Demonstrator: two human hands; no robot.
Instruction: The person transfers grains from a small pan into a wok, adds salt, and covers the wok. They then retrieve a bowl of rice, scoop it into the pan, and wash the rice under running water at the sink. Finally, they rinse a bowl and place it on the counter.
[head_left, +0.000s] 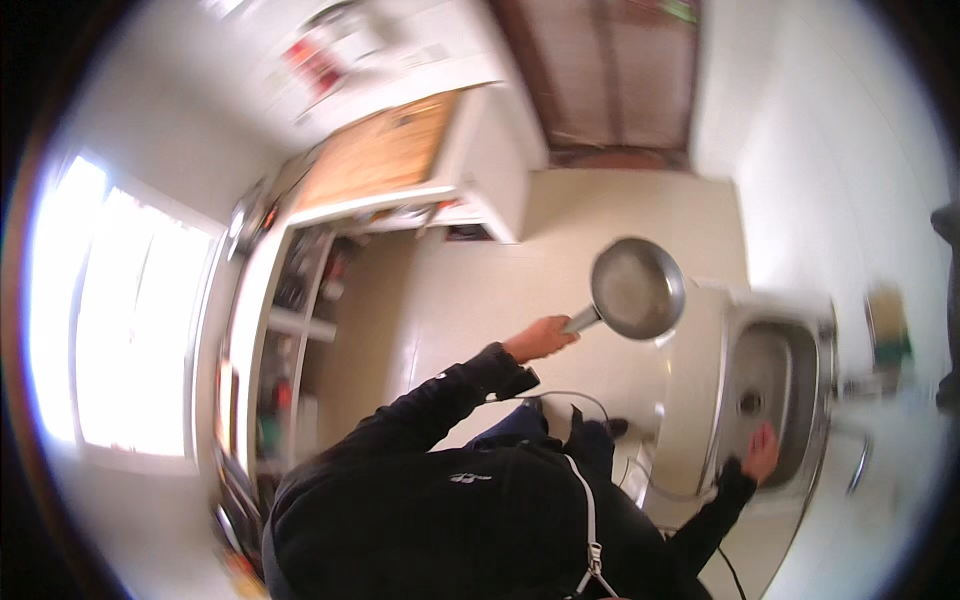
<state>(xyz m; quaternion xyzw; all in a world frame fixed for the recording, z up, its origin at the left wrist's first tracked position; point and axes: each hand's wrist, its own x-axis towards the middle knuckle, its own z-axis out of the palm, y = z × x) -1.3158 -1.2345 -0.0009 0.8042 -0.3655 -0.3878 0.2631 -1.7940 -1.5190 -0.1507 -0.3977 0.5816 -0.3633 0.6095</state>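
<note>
My left hand (541, 339) grips the handle of a metal frying pan (637, 289), which is held out in front of my body above the floor. The inside of the pan faces up and shows a brownish patch. At the right, my right hand (761, 454) is over the lower part of a stainless steel sink (796, 360). It is blurred; the fingers look bent, and whether anything is in them cannot be told. The sink's drain lies just beyond that hand, and a faucet (862, 457) is to its right.
A cabinet with a wooden board top (382, 150) stands at the upper left. Open shelves (300, 330) holding various items run down the left, below a bright window (135, 315). A brown door (611, 75) is at the top. A cable (577, 394) hangs near my legs.
</note>
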